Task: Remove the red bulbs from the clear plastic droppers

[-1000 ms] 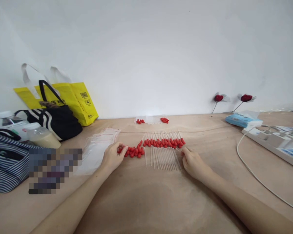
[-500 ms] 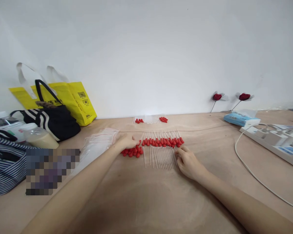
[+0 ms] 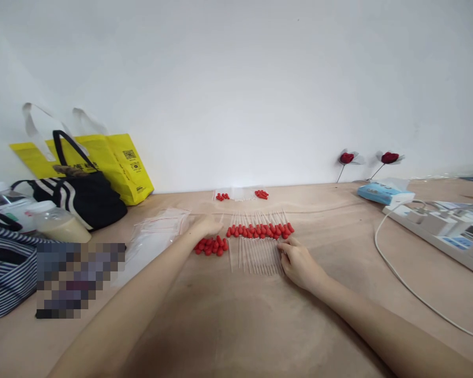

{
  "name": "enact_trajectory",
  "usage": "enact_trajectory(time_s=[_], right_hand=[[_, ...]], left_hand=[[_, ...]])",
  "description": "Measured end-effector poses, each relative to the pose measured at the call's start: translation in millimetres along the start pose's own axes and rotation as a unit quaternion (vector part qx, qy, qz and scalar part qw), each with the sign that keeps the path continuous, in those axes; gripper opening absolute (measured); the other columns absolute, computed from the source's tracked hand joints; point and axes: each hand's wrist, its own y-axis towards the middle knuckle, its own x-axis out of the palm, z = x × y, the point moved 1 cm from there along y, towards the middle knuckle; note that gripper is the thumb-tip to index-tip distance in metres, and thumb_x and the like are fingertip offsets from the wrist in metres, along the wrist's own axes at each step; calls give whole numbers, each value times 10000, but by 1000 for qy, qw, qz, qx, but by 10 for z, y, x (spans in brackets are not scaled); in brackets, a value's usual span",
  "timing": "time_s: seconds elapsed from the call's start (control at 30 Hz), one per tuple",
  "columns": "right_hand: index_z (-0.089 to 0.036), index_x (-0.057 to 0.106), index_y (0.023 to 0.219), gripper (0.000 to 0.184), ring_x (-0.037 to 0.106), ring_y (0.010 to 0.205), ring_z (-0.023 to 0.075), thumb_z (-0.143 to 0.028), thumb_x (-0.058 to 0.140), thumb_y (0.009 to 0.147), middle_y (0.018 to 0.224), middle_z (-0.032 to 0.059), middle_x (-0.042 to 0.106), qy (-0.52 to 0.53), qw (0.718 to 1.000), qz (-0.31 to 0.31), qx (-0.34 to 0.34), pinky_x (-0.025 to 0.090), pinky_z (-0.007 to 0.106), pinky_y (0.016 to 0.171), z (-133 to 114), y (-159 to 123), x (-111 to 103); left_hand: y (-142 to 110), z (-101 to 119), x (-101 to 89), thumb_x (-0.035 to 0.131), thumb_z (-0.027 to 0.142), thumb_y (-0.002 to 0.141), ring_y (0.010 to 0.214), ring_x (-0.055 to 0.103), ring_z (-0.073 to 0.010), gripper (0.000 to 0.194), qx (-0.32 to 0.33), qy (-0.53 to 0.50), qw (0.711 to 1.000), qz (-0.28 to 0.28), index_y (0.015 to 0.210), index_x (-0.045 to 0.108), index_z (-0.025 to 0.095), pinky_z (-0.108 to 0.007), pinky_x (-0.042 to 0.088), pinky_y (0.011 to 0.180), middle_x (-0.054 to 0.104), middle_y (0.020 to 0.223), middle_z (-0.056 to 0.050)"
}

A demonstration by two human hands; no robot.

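A row of glass droppers with red rubber bulbs lies mid-table, thin tubes pointing away from me. Below it, bare-looking glass tubes lie side by side, tips toward me. My left hand is closed at the row's left end, above a pile of loose red bulbs. A thin pale tube, apparently a glass dropper, stands up at its fingertips; its lower end is hidden. At the right end of the lower tubes, my right hand has its fingers curled together. What they pinch, if anything, is hidden.
Clear zip bags lie left of the pile. A bag with red bulbs rests by the wall. Left are a yellow bag, a black bag and a bottle. Right are tissues and a power strip.
The left fingers have lifted slightly from the bulb pile, and a thin tube now shows at their tips. My right hand stays beside the lower tubes. The view has shifted slightly.
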Motion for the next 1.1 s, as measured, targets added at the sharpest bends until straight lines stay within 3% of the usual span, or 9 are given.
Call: enact_trajectory(time_s=[0.1, 0.17, 0.33, 0.57, 0.67, 0.8, 0.97, 1.1], right_hand=[[-143, 605, 710, 277, 544, 692, 146, 2, 369, 712, 772, 79, 558, -5, 1000, 7, -7, 434, 233, 624, 21, 14, 16], [-143, 604, 702, 272, 548, 688, 146, -5, 370, 720, 775, 82, 565, -5, 1000, 9, -9, 437, 236, 630, 35, 23, 26], [-143, 597, 715, 235, 549, 679, 153, -29, 391, 714, 767, 84, 572, -2, 999, 38, -11, 438, 245, 616, 59, 36, 29], [-157, 565, 777, 189, 559, 639, 149, -122, 380, 773, 760, 62, 588, 65, 995, 76, 25, 438, 262, 592, 109, 45, -14], [-168, 553, 827, 161, 561, 681, 160, -172, 396, 794, 789, 64, 592, 78, 988, 131, 28, 443, 273, 609, 82, 45, -83], [-174, 552, 949, 188, 544, 857, 199, -227, 438, 809, 904, 91, 601, 13, 972, 229, -52, 423, 336, 746, -70, 19, -214], [-218, 527, 1112, 302, 482, 1059, 219, -260, 486, 816, 1090, 61, 592, -115, 956, 143, -228, 273, 450, 951, -299, -19, -195], [-221, 567, 1051, 236, 510, 1037, 201, -204, 459, 842, 980, 22, 650, -142, 940, 117, -288, 164, 509, 1013, -348, -20, -91]], left_hand=[[-70, -26, -118, 497, 353, 647, 910, 535, -334, 241, -3, 55, 996, 75, 563, 600, 152, -445, 370, 782, 639, 787, -148], [-157, -41, -182, 464, 348, 675, 982, 486, -339, 253, 19, 82, 989, 125, 557, 590, 163, -468, 316, 838, 625, 828, -141], [-490, -30, -219, 473, 292, 657, 838, 519, -265, 181, 115, 93, 962, 230, 542, 560, 184, -401, 362, 743, 603, 742, -76], [-976, 0, 21, 468, 205, 670, 642, 517, -176, 93, 299, 22, 914, 275, 589, 501, 174, -328, 356, 638, 572, 619, -19], [-1063, -8, 170, 438, 166, 709, 632, 520, -159, 102, 364, 3, 884, 294, 631, 503, 169, -315, 371, 633, 580, 642, -25], [-1068, 2, 314, 413, 127, 741, 655, 538, -153, 134, 417, -1, 855, 309, 672, 522, 162, -305, 406, 647, 594, 691, -44], [-1070, 51, 400, 407, 93, 759, 667, 544, -153, 155, 471, 30, 818, 328, 716, 547, 143, -313, 422, 650, 603, 711, -55], [-1104, 70, 433, 428, 70, 757, 678, 552, -154, 144, 501, 34, 792, 349, 755, 561, 124, -313, 421, 653, 623, 736, -65]])
